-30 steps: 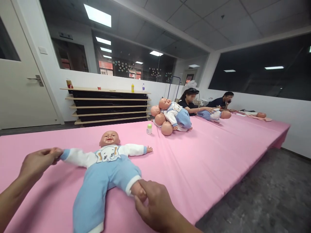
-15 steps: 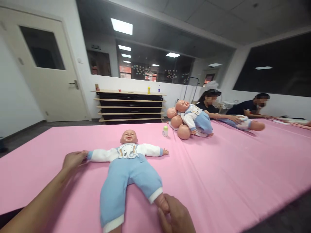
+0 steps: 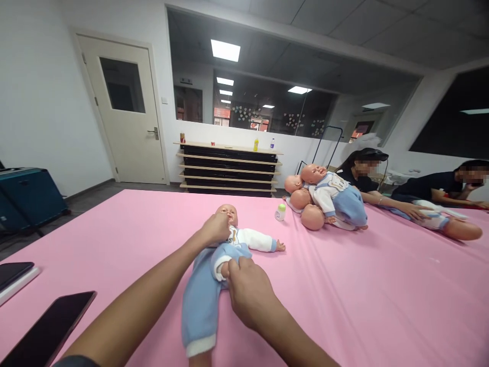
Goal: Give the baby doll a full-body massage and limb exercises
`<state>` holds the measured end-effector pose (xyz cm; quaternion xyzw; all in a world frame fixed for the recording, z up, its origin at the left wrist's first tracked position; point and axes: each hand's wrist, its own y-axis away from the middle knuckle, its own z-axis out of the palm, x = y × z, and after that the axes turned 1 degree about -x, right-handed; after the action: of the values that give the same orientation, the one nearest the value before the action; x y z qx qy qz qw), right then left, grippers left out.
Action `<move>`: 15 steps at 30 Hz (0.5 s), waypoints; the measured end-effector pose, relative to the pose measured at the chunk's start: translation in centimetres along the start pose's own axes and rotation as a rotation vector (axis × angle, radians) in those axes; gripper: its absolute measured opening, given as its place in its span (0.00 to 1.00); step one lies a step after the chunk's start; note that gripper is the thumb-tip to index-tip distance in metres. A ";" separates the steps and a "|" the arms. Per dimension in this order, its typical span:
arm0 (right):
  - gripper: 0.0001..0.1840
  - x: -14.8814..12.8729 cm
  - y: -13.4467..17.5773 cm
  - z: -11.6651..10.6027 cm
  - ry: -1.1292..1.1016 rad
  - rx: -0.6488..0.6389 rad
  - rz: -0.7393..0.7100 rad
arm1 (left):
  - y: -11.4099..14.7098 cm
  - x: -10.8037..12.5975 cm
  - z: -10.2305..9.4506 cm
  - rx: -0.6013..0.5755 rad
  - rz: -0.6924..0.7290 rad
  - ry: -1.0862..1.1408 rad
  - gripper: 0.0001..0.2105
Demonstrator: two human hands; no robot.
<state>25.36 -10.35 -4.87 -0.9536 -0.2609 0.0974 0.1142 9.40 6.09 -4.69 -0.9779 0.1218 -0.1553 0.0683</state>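
Note:
A baby doll [image 3: 200, 300] in light-blue trousers and a white top with an elephant face lies on its back before me. My left hand [image 3: 218, 228] is closed over the doll's chest and chin, at the end of the doll's arm on that side, which it mostly hides. My right hand [image 3: 248, 285] grips the doll's foot [image 3: 224, 270], and that leg is bent up to the belly. The doll's other arm [image 3: 263, 240] stretches out to the right, while its other leg lies straight toward me.
Pink cloth [image 3: 344, 306] covers the table. A small green-capped bottle [image 3: 280, 212] stands beyond the doll, near a pile of dolls [image 3: 332, 196]. Dark phones, one a smartphone [image 3: 49, 326], lie at left. Two people sit at right, one with a hand on another doll [image 3: 439, 219].
My left hand has brought the doll's arm inward across its chest. My right hand has pushed the doll's foot up, bending the leg. The view has swung left.

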 end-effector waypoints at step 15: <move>0.12 3.0 7.1 1.5 -0.166 0.201 0.031 | 1.8 -7.1 -2.3 0.231 -0.273 0.218 0.11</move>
<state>30.96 -14.52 -8.57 -0.9299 -0.2436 0.2036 0.1858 1.74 6.03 -4.89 -0.9484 -0.0239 -0.2812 0.1448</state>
